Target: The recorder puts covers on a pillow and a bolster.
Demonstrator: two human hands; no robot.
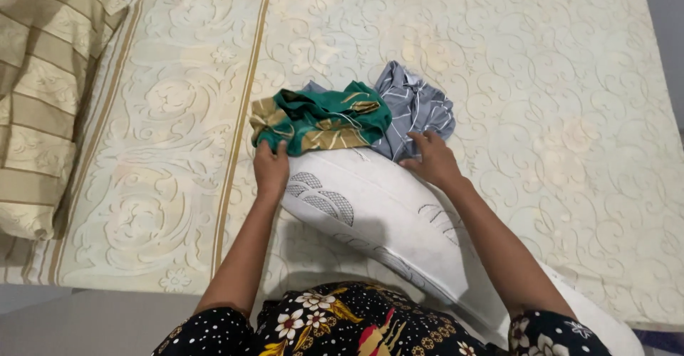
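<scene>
Left hand (271, 171) clamps white pillow (377, 221) mid-frame | right hand (433, 160) spread flat on it | green cloth (320, 119) may slide off if tilted

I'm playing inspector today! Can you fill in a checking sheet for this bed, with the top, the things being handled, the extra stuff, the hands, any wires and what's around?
Surface: cream mattress with a swirly raised pattern and gold stripes near its left side.
Job's things: white pillow with grey leaf prints, lying slanted toward the person; green and gold cloth bunched at its far end.
Clutter: grey cloth with white lines, crumpled behind the green one; striped beige pillow at the left edge.
Hands: left hand on the pillow's far end, touching the green cloth; right hand on the pillow, fingers at the grey cloth.
Cables: nothing seen.
Surroundings: grey floor below the mattress edge.
</scene>
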